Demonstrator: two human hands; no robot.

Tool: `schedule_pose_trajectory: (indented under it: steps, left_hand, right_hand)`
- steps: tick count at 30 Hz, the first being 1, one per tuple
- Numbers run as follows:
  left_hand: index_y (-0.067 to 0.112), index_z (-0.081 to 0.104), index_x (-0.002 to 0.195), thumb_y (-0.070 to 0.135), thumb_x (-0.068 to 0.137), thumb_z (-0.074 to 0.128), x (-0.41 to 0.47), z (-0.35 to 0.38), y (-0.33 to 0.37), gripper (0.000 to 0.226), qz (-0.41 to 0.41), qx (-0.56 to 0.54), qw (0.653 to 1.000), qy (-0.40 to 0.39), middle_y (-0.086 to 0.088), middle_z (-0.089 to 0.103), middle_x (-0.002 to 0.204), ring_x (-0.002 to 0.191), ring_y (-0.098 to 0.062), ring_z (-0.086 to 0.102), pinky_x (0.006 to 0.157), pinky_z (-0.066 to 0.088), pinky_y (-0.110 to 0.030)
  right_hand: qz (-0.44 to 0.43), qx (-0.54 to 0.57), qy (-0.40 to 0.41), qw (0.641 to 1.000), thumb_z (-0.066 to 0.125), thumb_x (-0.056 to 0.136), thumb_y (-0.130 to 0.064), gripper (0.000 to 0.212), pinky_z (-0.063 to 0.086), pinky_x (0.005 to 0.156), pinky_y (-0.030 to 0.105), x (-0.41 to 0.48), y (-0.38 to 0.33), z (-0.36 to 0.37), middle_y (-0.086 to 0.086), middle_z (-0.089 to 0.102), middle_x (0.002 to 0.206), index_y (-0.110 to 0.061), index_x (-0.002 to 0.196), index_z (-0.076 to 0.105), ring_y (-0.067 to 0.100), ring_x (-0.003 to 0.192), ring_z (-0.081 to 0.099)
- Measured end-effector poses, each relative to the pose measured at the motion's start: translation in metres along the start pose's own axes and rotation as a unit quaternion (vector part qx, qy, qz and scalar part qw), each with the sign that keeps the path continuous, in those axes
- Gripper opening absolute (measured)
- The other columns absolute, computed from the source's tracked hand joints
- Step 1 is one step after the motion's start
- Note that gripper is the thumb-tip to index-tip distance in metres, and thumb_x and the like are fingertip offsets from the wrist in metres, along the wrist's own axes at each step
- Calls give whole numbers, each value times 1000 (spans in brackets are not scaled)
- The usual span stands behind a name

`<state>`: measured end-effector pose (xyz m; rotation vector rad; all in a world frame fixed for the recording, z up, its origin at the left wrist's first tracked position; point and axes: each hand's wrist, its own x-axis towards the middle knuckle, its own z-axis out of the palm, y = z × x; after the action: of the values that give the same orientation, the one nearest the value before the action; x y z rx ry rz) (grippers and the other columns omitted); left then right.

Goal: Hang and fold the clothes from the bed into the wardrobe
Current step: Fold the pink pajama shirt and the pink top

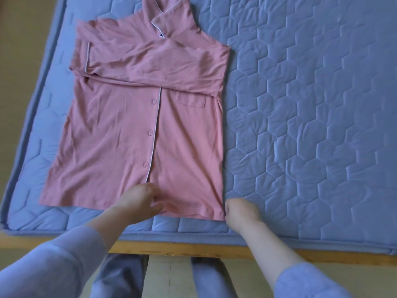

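A pink button-up pyjama shirt (120, 130) lies flat on the bed, front up, collar at the far end. Both sleeves are folded across its chest. It has white piping, three visible buttons and a chest pocket. My left hand (139, 200) rests on the bottom hem near the button line, fingers pinching the cloth. My right hand (240, 210) grips the hem's right corner, fingers closed on the fabric. No wardrobe is in view.
The blue quilted mattress (311, 117) fills most of the view, with a broad bare stretch to the right of the shirt. Its wooden bed frame (193, 251) runs along the near edge. Beige floor (23, 61) shows at the left. My legs stand against the frame.
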<state>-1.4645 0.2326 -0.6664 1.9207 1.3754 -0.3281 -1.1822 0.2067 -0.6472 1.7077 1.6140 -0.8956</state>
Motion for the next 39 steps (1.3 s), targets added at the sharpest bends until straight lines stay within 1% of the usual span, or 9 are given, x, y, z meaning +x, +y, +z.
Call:
schedule_pose_trajectory:
  steps: [2,4,10,17,24,26,29,31,39]
  left_hand:
    - [20,66,86,32,85,60,3,-18,-1,13,-16,-43,998,50,7,57,82,75,-17,57,67,44,-28]
    - [19,65,83,26,85,60,9,-40,-4,9,-17,-56,996,66,5,57,81,71,-19,57,65,44,-28]
    - [13,68,87,16,84,59,26,-92,-27,10,5,-88,994,68,0,61,84,78,-21,59,72,47,-30]
    - [17,67,94,16,87,55,54,-159,-77,15,12,-72,994,77,6,58,88,76,-14,54,77,48,-30]
    - [15,66,99,16,85,59,113,-220,-108,16,-4,-60,989,132,2,60,96,86,-19,58,74,43,-27]
    - [14,65,104,18,85,62,130,-234,-115,20,-11,-48,990,136,-1,61,102,91,-21,58,76,43,-27]
    - [14,60,118,23,85,64,155,-253,-125,35,-23,-1,992,124,-6,58,118,108,-26,55,89,44,-34]
    - [13,56,125,26,84,68,174,-267,-130,44,-43,-5,990,133,-8,53,125,115,-28,52,90,44,-35]
    - [14,44,138,36,80,76,247,-308,-155,69,-93,43,982,156,-8,44,136,121,-31,44,97,40,-40]
  right_hand:
    - [14,28,51,998,44,88,-11,23,46,82,31,6,-7,-24,8,66,110,-17,101,62,31,104,62]
    - [15,55,91,994,44,89,-13,20,46,81,32,12,-18,-49,9,67,108,-16,99,61,31,103,62]
    - [13,133,144,980,49,91,-18,16,45,73,31,32,-66,-95,10,70,101,-14,91,64,32,98,62]
    - [50,194,147,969,54,86,-17,15,49,78,28,65,-113,-129,3,71,100,-19,91,67,26,98,64]
    - [18,172,207,963,53,87,-17,14,46,77,29,124,-137,-196,5,71,102,-17,88,66,27,100,63]
    - [14,176,225,958,53,87,-17,14,50,82,32,142,-137,-220,7,72,103,-17,88,67,28,101,63]
    - [6,185,237,954,58,85,-16,14,51,83,32,166,-137,-254,8,72,104,-17,94,69,28,102,64]
    - [1,179,244,953,59,84,-16,17,50,84,32,182,-136,-273,7,71,108,-17,97,69,27,104,63]
    - [-36,139,278,950,65,84,-14,31,45,97,33,259,-124,-318,10,61,126,-12,115,66,28,116,57]
